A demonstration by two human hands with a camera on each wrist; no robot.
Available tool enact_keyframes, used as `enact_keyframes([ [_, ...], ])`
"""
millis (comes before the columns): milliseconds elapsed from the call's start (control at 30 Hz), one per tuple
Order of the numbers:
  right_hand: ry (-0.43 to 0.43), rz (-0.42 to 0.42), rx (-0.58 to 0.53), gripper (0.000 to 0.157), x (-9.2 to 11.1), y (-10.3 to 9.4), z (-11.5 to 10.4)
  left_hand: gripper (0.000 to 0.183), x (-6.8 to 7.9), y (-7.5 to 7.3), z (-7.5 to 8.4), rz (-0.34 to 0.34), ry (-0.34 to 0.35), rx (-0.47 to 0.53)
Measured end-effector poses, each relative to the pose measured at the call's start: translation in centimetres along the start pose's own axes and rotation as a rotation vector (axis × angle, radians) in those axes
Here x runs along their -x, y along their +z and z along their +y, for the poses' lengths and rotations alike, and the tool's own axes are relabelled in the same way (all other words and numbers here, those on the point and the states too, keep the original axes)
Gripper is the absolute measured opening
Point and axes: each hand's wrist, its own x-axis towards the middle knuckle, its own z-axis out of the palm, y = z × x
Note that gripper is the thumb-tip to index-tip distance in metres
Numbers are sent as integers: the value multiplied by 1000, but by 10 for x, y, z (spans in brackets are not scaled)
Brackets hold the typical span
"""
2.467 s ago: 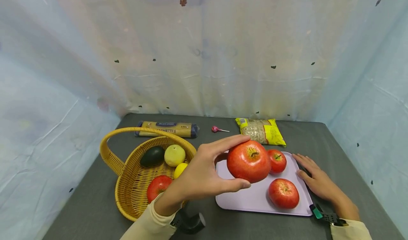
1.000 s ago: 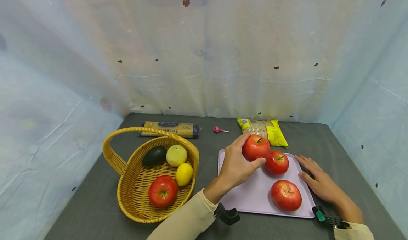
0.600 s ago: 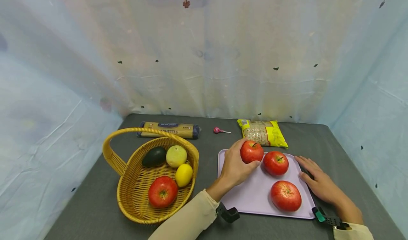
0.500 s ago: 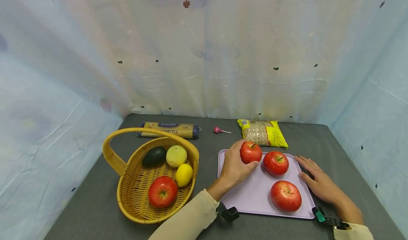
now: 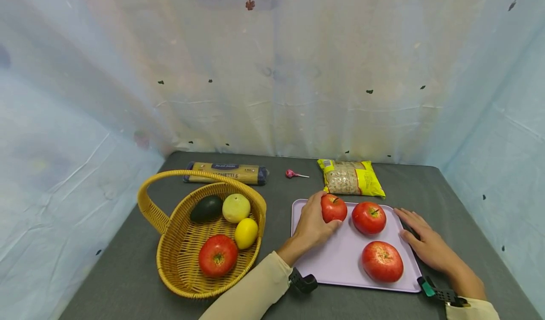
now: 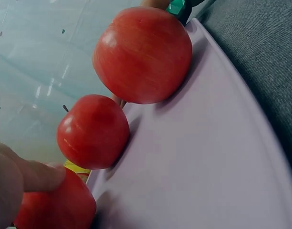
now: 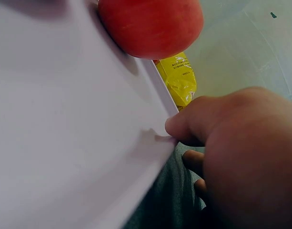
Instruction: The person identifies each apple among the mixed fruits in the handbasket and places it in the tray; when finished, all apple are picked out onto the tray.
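My left hand [image 5: 312, 225] grips a red apple [image 5: 334, 208] at the back left of the lilac tray [image 5: 336, 268], thumb at the front and fingers behind. In the left wrist view that apple [image 6: 60, 205] is low at the left, partly covered by the hand. Two more red apples lie on the tray: one at the back [image 5: 368, 218], the other at the front right [image 5: 382, 262]. My right hand [image 5: 427, 242] lies at the tray's right side, fingers extended. Its thumb [image 7: 184, 126] touches the rim in the right wrist view.
Left of the tray stands a yellow wicker basket [image 5: 163, 263] holding a red apple [image 5: 218, 255], a lemon [image 5: 246, 233], a pale green round fruit [image 5: 236, 208] and an avocado [image 5: 206, 209]. Behind lie a spaghetti pack [image 5: 230, 173], a lollipop [image 5: 291, 173] and a yellow bag [image 5: 349, 177].
My left hand has carried the apple away from near the camera and down onto the tray's back left, ending left of the back apple. The right hand has stayed at the tray's side.
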Motion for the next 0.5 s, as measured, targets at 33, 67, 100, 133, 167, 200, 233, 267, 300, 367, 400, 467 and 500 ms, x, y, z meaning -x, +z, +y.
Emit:
enact_keyframes([
  [33,-1,0,0,67,0,0,0,81,0,-1,2,-11,-23,9],
  [67,-3,1,0,67,0,-1,0,83,0,2,-1,-2,-23,-8],
  [100,-6,1,-1,67,-1,-1,0,84,-1,5,-5,2,-23,-23],
  [133,-8,2,0,67,-1,-2,1,85,-2,6,-7,3,-20,-35],
  [167,-14,3,-1,67,-1,-2,1,85,-2,6,-8,8,-17,-40],
  [200,-14,4,0,67,-1,-2,1,85,-1,4,-4,-2,-20,-35],
  [233,-11,2,-1,67,-1,-2,1,84,0,0,0,-13,-22,-34],
  [267,-8,0,-1,67,-1,-2,1,84,1,-3,5,-23,-19,-36],
  [300,-4,-3,-1,67,-1,-2,2,85,2,-7,10,-43,-28,-39],
  [367,6,-9,1,68,-1,-2,2,90,5,-15,22,-74,-45,-52],
  [400,14,-11,4,68,0,-1,2,93,6,-19,27,-90,-54,-74],
  [467,20,-16,5,68,0,-1,2,98,8,-25,38,-100,-49,-127],
  [500,22,-17,6,68,-1,-1,2,100,10,-29,43,-103,-45,-157],
])
